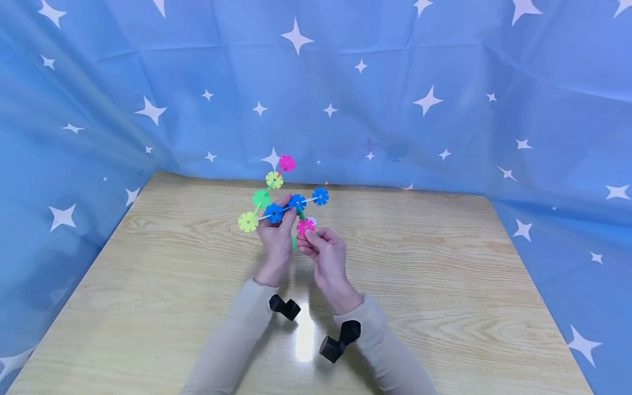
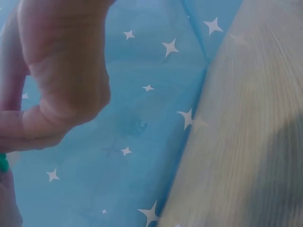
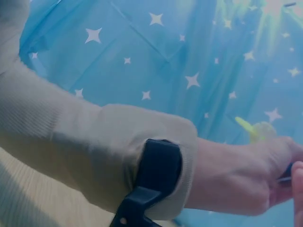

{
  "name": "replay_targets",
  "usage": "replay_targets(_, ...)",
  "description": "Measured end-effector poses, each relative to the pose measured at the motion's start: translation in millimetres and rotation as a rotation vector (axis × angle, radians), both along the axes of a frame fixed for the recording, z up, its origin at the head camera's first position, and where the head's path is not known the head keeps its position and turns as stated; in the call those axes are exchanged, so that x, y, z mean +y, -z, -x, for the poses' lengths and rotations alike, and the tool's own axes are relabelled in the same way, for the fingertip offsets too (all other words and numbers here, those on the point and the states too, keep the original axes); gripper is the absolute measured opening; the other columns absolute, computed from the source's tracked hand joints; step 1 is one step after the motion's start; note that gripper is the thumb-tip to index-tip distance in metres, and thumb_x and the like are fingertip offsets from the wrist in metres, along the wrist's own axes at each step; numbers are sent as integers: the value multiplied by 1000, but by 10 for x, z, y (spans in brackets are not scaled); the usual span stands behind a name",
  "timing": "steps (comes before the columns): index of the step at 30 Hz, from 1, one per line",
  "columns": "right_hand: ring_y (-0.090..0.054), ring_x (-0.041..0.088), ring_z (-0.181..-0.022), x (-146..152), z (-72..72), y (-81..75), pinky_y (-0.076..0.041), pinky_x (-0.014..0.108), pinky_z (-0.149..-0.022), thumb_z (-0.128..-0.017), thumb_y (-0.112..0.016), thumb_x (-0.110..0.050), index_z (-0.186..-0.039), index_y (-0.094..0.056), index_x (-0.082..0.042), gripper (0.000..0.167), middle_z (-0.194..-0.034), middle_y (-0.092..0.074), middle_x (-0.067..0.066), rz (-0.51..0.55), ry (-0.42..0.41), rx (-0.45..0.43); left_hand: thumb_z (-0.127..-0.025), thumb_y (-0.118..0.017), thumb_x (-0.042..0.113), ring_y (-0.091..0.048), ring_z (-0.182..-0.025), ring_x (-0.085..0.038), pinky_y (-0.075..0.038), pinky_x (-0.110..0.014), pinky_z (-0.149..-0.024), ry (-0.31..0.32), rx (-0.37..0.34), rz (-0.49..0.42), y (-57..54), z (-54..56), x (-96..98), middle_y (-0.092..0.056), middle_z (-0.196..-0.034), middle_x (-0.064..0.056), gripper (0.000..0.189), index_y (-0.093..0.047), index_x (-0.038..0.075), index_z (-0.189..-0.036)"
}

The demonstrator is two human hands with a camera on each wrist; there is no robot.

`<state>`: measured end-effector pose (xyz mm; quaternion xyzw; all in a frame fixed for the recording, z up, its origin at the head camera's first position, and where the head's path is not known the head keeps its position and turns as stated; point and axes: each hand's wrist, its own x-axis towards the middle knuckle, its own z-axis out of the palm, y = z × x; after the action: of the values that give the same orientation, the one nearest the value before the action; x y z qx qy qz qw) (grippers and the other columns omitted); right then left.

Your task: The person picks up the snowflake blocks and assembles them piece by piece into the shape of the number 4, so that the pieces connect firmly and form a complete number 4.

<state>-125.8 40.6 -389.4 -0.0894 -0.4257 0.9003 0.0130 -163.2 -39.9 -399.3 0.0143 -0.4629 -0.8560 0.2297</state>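
A chain of interlocking snowflake discs is held up over the table in the head view. My left hand [image 1: 277,241] grips it near the middle, at a blue disc [image 1: 274,213] and a second blue disc beside it. On the left, a branch climbs from a yellow disc [image 1: 248,221] through a green disc [image 1: 261,198] to a pink disc [image 1: 287,162] on top. Another blue disc [image 1: 320,196] ends the right branch. Between thumb and fingers, my right hand [image 1: 329,258] pinches a lower pink disc [image 1: 305,226]. A green bit [image 2: 4,163] shows at the left wrist view's edge.
The wooden table [image 1: 444,285] spreads out under both hands. A blue curtain [image 1: 370,99] with white stars hangs along its back and sides. Black camera mounts [image 1: 285,307] sit on both sleeved wrists. A bright reflection lies on the tabletop between the forearms.
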Motion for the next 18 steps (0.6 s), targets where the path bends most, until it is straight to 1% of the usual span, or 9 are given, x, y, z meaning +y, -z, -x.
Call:
replay_targets(2, -65, 10, -54, 13, 15, -17, -55, 16, -51, -88, -52, 11, -68, -58, -8, 28, -62, -67, 5, 0, -13, 1, -83, -64, -3, -65, -94, -14, -53, -29, -88, 7, 18, 7, -12, 16, -2, -69, -102, -4, 23, -69, -1, -105)
replay_targets(4, -66, 11, -55, 26, 34, -21, -55, 16, -52, -89, -52, 11, -67, -58, -8, 29, -63, -67, 5, 5, -21, 9, -83, -63, -3, -65, -94, -14, -53, -28, -88, 27, 50, 7, -23, 39, -7, -69, -101, -2, 22, -71, 3, -103)
replay_targets(6, -67, 11, -57, 44, 45, -16, -55, 16, -53, -89, -52, 10, -68, -58, -8, 29, -64, -68, 6, 3, -38, 23, -84, -62, -4, -65, -95, -14, -54, -28, -87, 56, 96, 6, -28, 68, -24, -69, -100, -1, 23, -73, 9, -100)
replay_targets(9, -68, 12, -60, 70, 56, 6, -56, 17, -55, -89, -52, 11, -70, -60, -8, 28, -67, -69, 6, -16, -74, 61, -84, -61, -6, -66, -92, -14, -55, -26, -84, 96, 156, 3, -30, 95, -61, -70, -96, 1, 26, -73, 12, -98)
replay_targets(11, -68, 13, -62, 85, 60, 23, -57, 18, -57, -89, -52, 11, -72, -61, -8, 27, -69, -69, 6, -35, -93, 94, -84, -60, -7, -66, -91, -13, -55, -26, -83, 122, 183, 7, -37, 103, -87, -70, -95, 1, 24, -71, 7, -100)
replay_targets(13, -68, 13, -63, 93, 64, 41, -57, 18, -58, -89, -52, 12, -74, -62, -9, 27, -70, -70, 5, -52, -99, 126, -84, -59, -9, -65, -92, -13, -55, -25, -84, 150, 194, 24, -38, 105, -101, -69, -96, 1, 23, -67, -2, -104)
replay_targets(14, -69, 13, -64, 96, 66, 52, -57, 18, -58, -89, -52, 12, -75, -62, -9, 27, -71, -70, 5, -57, -97, 139, -85, -59, -9, -65, -92, -13, -54, -25, -84, 161, 193, 40, -35, 108, -104, -69, -97, 1, 22, -65, -5, -106)
replay_targets(16, -69, 13, -64, 102, 66, 76, -57, 19, -59, -89, -52, 11, -76, -62, -9, 26, -71, -70, 5, -69, -89, 156, -85, -58, -9, -64, -91, -12, -54, -26, -84, 175, 177, 80, -21, 104, -106, -68, -95, 2, 21, -61, -9, -106)
replay_targets(18, -69, 14, -64, 109, 66, 102, -57, 19, -59, -89, -53, 12, -76, -62, -9, 26, -72, -70, 5, -82, -80, 169, -86, -58, -8, -64, -86, -11, -55, -25, -82, 184, 145, 121, 0, 99, -104, -67, -91, 3, 18, -60, -9, -103)
